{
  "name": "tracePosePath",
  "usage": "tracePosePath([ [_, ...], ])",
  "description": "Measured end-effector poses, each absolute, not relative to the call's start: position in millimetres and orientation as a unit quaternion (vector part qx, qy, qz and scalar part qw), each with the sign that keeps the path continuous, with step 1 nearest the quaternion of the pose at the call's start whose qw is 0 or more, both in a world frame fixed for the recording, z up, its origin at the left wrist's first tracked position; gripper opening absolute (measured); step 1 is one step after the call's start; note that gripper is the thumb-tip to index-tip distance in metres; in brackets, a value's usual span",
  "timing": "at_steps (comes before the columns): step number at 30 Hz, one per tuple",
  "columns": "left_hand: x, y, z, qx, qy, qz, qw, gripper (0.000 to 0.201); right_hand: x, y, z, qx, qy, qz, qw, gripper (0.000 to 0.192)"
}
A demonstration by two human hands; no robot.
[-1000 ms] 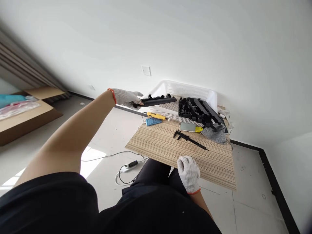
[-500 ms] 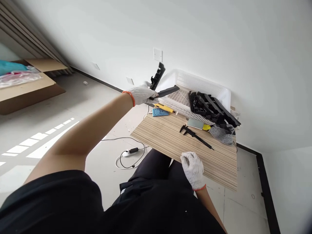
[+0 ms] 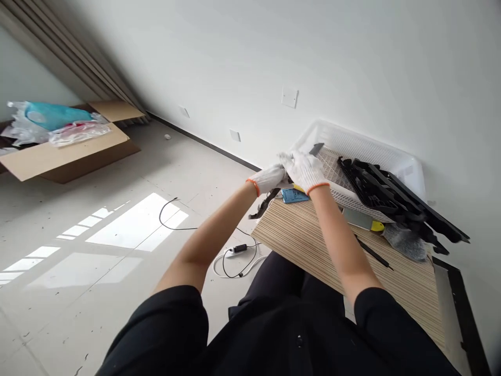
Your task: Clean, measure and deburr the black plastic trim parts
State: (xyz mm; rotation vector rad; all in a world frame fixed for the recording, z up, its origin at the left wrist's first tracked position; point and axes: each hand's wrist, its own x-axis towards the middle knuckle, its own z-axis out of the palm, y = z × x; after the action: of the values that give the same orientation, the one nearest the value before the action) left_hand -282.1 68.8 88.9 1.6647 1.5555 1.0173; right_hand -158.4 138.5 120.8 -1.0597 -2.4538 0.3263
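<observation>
My gloved left hand (image 3: pixel 273 177) is closed on black plastic parts (image 3: pixel 266 202) at the basket's near left corner. One piece hangs below that hand, past the board's left edge. My right hand (image 3: pixel 306 168), in a matching white knit glove with an orange cuff, is pressed against the left, its fingers closed over the same parts. A dark flat end sticks out beyond the right hand. The gloves hide the middle of the parts. The white plastic basket (image 3: pixel 376 141) holds more black plastic parts (image 3: pixel 376 185), some jutting over its right side.
On the striped board (image 3: pixel 297 230) lie a blue packet (image 3: pixel 294 196), a grey-and-yellow scraper (image 3: pixel 360 219), a black caliper (image 3: pixel 373 251) partly behind my arm, and a grey cloth (image 3: pixel 405 241). A power strip with cables (image 3: pixel 239 249) is on the floor. A cardboard box (image 3: pixel 78 156) stands far left.
My right hand has risen from the board's front edge to join the left at the black parts. The held parts have turned, one now pointing down. The view has swung left.
</observation>
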Motion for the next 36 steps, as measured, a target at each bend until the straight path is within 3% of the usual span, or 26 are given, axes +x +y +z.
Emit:
tracePosePath([
  [3,-299.7,56.4,87.5,0.527,0.632,0.434,0.367,0.006,-141.8,146.4,114.2,-0.325,-0.919,0.150,0.164,0.070],
  [6,-320.9,38.6,104.3,0.442,0.649,0.493,0.374,0.005,-122.5,137.1,113.6,-0.313,-0.925,0.165,0.139,0.074],
  [10,-336.9,13.7,141.0,0.222,0.623,0.678,0.320,0.021,-112.0,119.8,119.9,-0.328,-0.913,0.162,0.179,0.079],
  [15,-318.7,-20.3,175.3,0.283,0.563,0.765,0.129,0.030,-99.6,99.8,126.3,-0.347,-0.869,0.164,0.313,0.069],
  [20,-288.1,-42.7,196.6,0.339,0.516,0.786,-0.039,0.031,-98.6,88.9,119.3,-0.366,-0.897,0.111,0.220,0.063],
  [24,-286.3,-36.0,200.9,0.344,0.517,0.784,-0.008,0.029,-104.5,75.4,103.4,-0.388,-0.871,0.029,0.299,0.058],
  [26,-289.5,-31.3,199.7,0.321,0.525,0.787,0.033,0.026,-108.3,63.9,92.6,-0.374,-0.868,0.007,0.328,0.045],
  [28,-291.2,-28.7,198.3,0.295,0.529,0.794,0.057,0.025,-113.0,55.0,80.5,-0.348,-0.896,0.004,0.278,0.039],
  [32,-291.8,-29.0,196.1,0.307,0.514,0.799,0.055,0.028,-117.5,61.9,55.4,-0.430,-0.901,-0.001,0.058,0.043],
  [36,-305.1,-41.4,192.0,0.321,0.483,0.815,-0.012,0.022,-106.5,83.4,37.0,-0.487,-0.873,0.008,-0.007,0.041],
])
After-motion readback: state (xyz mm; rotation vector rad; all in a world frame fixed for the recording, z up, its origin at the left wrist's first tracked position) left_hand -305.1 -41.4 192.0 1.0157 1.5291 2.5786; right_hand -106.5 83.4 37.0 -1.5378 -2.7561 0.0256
